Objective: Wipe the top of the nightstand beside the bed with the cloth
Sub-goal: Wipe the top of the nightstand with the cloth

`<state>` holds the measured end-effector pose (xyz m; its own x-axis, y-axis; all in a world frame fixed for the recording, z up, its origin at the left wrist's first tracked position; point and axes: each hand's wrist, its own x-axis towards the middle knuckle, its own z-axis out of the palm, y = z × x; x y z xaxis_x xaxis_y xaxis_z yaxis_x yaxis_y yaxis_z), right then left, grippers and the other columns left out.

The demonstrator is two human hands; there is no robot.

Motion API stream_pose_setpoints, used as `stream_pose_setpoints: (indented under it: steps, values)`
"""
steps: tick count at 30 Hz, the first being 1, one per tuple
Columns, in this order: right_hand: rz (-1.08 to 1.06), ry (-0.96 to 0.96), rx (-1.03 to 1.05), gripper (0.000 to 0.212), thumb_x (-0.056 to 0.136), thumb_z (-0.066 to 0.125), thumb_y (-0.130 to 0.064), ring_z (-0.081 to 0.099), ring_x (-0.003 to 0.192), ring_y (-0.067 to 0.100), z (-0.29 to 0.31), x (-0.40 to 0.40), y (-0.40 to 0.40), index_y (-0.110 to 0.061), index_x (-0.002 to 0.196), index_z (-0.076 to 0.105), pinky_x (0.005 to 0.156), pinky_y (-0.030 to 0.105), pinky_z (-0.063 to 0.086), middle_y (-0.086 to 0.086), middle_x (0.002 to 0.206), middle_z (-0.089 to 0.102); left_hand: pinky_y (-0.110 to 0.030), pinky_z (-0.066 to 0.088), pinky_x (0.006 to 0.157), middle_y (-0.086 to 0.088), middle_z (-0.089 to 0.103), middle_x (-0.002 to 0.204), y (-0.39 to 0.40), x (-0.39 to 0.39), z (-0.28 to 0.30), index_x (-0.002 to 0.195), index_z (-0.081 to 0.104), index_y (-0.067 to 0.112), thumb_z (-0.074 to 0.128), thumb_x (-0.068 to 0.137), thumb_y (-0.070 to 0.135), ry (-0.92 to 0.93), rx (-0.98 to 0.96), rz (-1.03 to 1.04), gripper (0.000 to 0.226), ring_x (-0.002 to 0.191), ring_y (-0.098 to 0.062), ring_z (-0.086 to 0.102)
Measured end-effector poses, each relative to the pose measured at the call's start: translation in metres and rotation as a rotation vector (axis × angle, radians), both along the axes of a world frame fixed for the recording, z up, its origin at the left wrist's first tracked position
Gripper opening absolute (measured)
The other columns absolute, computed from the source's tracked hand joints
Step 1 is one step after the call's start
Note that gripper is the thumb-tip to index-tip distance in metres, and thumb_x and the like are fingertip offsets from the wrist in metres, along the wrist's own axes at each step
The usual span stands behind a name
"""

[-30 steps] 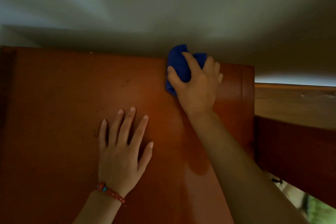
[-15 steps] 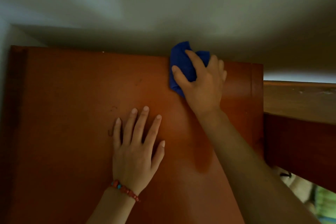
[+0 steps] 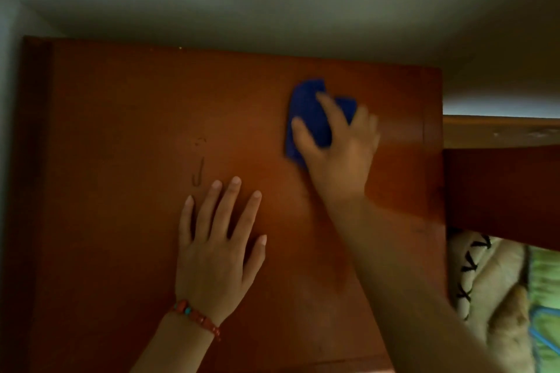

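Observation:
The nightstand top [image 3: 121, 160] is a reddish-brown wooden surface that fills most of the view. A folded blue cloth [image 3: 306, 118] lies on its far right part. My right hand [image 3: 339, 148] presses down on the cloth with fingers curled over it, slightly blurred. My left hand [image 3: 218, 245] rests flat on the wood nearer to me, fingers spread, palm down, holding nothing. A red beaded bracelet [image 3: 195, 318] circles the left wrist. A small dark scratch mark [image 3: 198, 172] shows just beyond the left fingertips.
A pale wall [image 3: 272, 0] runs behind the nightstand. To the right stands a wooden bed headboard [image 3: 500, 130], with a beige pillow [image 3: 497, 281] and green bedding [image 3: 545, 288] below it. A wall edge borders the nightstand on the left.
My right hand has drawn the cloth from the back edge toward me, onto the top surface. The view has shifted so more of the bed shows. The left hand stays flat.

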<state>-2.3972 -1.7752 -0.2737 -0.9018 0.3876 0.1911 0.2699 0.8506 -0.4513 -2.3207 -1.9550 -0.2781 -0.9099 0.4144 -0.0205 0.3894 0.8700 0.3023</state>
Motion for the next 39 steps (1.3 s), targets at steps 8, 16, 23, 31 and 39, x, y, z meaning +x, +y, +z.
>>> stream_pose_setpoints:
  steps: [8, 16, 23, 31, 39]
  values:
    - [0.014, -0.023, 0.068, 0.052, 0.077, 0.049, -0.053, 0.053, 0.084, 0.036, 0.003, 0.018, -0.003, -0.017, 0.111, 0.064, 0.074, 0.040, 0.038, 0.019, 0.096, 0.060, -0.053, 0.017, 0.107, -0.017, 0.038, 0.143, -0.002, 0.003, -0.002, 0.136, 0.040, 0.016, 0.038, 0.090, 0.038, 0.022, 0.010, -0.008, 0.051, 0.133, -0.033, 0.028]
    - [0.020, -0.045, 0.000, 0.047, 0.079, 0.053, -0.050, 0.047, 0.080, 0.030, 0.001, 0.128, -0.028, -0.017, 0.112, 0.062, 0.071, 0.035, 0.033, 0.019, 0.093, 0.058, -0.054, 0.019, 0.106, -0.016, 0.040, 0.141, -0.010, 0.071, 0.007, 0.135, 0.038, 0.019, 0.039, 0.089, 0.037, 0.023, 0.038, 0.022, 0.049, 0.131, -0.033, 0.030]
    - [0.045, -0.009, 0.060, 0.048, 0.078, 0.051, -0.051, 0.053, 0.082, 0.035, -0.001, 0.093, -0.018, -0.017, 0.109, 0.065, 0.071, 0.041, 0.040, 0.018, 0.093, 0.060, -0.053, 0.019, 0.106, -0.016, 0.042, 0.140, -0.021, 0.103, -0.001, 0.135, 0.036, 0.020, 0.037, 0.089, 0.039, 0.022, -0.023, 0.026, 0.050, 0.129, -0.033, 0.031]
    - [0.071, -0.049, 0.026, 0.044, 0.079, 0.054, -0.049, 0.049, 0.073, 0.032, 0.002, 0.207, -0.032, -0.017, 0.107, 0.065, 0.064, 0.037, 0.036, 0.018, 0.085, 0.058, -0.052, 0.020, 0.106, -0.017, 0.042, 0.140, -0.022, 0.105, -0.001, 0.133, 0.046, 0.014, 0.041, 0.089, 0.035, 0.106, 0.000, 0.019, 0.049, 0.129, -0.034, 0.033]
    - [0.004, -0.004, 0.026, 0.050, 0.078, 0.052, -0.052, 0.052, 0.081, 0.034, 0.000, 0.177, -0.035, -0.017, 0.112, 0.063, 0.069, 0.039, 0.039, 0.018, 0.095, 0.059, -0.052, 0.021, 0.106, -0.019, 0.042, 0.139, -0.024, 0.107, -0.005, 0.131, 0.049, 0.010, 0.040, 0.090, 0.033, 0.139, -0.001, 0.027, 0.048, 0.129, -0.035, 0.035]
